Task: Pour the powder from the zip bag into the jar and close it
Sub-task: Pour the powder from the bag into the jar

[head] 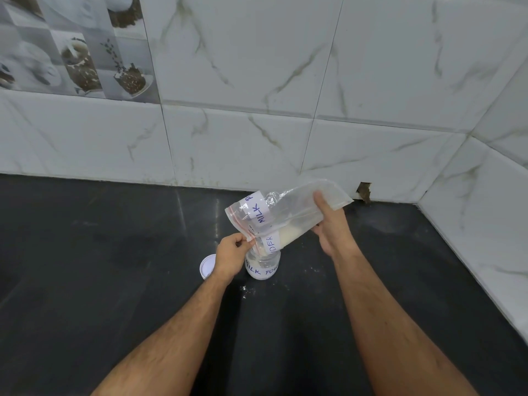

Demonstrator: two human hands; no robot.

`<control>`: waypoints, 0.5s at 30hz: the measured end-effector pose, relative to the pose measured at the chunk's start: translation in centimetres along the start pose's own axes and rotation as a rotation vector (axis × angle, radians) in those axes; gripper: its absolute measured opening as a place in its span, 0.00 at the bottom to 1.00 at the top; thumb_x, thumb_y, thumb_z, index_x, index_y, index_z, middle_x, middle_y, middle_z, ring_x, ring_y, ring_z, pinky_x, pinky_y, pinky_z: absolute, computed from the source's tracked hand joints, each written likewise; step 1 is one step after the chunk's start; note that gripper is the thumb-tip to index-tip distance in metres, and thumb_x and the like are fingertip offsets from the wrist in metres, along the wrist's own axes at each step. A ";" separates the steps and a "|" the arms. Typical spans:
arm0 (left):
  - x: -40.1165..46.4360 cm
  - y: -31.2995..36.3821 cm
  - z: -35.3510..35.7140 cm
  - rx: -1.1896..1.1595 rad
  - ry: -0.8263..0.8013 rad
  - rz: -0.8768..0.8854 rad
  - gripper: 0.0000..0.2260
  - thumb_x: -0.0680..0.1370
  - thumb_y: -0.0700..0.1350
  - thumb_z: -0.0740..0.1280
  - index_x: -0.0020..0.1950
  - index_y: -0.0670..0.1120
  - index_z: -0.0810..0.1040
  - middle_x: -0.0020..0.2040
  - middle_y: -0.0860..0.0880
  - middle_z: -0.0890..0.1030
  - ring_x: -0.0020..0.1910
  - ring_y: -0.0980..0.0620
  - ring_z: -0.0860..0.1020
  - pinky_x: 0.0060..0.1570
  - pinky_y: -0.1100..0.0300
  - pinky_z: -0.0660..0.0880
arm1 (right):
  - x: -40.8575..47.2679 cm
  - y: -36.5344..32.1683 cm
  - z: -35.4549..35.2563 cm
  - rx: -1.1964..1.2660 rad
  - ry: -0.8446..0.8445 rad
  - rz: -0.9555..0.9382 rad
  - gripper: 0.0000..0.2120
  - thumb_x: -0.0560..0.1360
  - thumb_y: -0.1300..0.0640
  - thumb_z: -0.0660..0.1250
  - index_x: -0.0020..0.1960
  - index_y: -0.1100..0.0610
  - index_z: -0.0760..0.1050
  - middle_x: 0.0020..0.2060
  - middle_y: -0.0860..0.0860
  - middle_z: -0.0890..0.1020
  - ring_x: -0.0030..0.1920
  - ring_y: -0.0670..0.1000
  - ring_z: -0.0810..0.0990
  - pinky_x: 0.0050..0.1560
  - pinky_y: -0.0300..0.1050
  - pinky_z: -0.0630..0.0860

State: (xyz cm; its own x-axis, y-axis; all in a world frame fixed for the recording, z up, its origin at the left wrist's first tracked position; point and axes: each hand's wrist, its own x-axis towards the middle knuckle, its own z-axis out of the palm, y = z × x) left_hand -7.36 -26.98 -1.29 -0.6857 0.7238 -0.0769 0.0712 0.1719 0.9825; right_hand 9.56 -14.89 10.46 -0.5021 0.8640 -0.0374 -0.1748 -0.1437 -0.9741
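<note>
A clear zip bag (288,210) with a red zip strip and a "MILK POWDER" label is tilted mouth-down over a small clear jar (262,267) labelled "MILK POWDER". Pale powder (290,234) sits low in the bag, near its mouth. My left hand (231,252) pinches the bag's zip corner right at the jar's opening. My right hand (331,224) grips the raised bottom end of the bag, thumb on top. The jar stands upright on the black counter (114,281) with white powder in its lower part. Its white lid (207,265) lies flat on the counter, just left of my left wrist.
White marble-look wall tiles (257,110) rise behind the counter and along the right side, meeting in a corner. A few specks of spilled powder (244,290) lie in front of the jar. A chipped hole (364,191) shows in the wall base at the back.
</note>
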 end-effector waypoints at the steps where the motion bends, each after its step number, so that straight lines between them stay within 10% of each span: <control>1: 0.0 0.1 0.0 -0.008 0.000 -0.008 0.11 0.77 0.42 0.71 0.36 0.39 0.76 0.32 0.50 0.74 0.34 0.55 0.69 0.40 0.59 0.70 | 0.2 0.1 0.1 -0.023 0.020 -0.015 0.29 0.74 0.40 0.71 0.68 0.56 0.74 0.61 0.55 0.83 0.64 0.57 0.80 0.57 0.56 0.79; 8: -0.2 -0.1 0.2 -0.073 0.009 -0.051 0.17 0.78 0.41 0.70 0.32 0.44 0.68 0.30 0.50 0.66 0.29 0.57 0.63 0.31 0.67 0.63 | 0.0 -0.9 2.2 -0.119 0.010 -0.058 0.14 0.84 0.50 0.58 0.66 0.52 0.76 0.61 0.50 0.83 0.63 0.49 0.80 0.65 0.48 0.75; 15: -0.5 -0.7 0.4 -0.199 -0.016 -0.083 0.05 0.78 0.42 0.70 0.45 0.41 0.79 0.40 0.46 0.77 0.41 0.52 0.74 0.45 0.62 0.73 | -1.6 -1.7 3.7 -0.181 -0.101 -0.121 0.11 0.85 0.51 0.55 0.65 0.48 0.71 0.54 0.36 0.79 0.48 0.27 0.78 0.46 0.23 0.73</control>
State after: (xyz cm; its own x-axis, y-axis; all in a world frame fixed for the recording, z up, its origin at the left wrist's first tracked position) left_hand -6.74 -27.19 -1.97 -0.6719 0.7232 -0.1600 -0.1303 0.0973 0.9867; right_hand 7.50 -17.84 12.99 -0.5706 0.8156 0.0956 -0.0883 0.0547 -0.9946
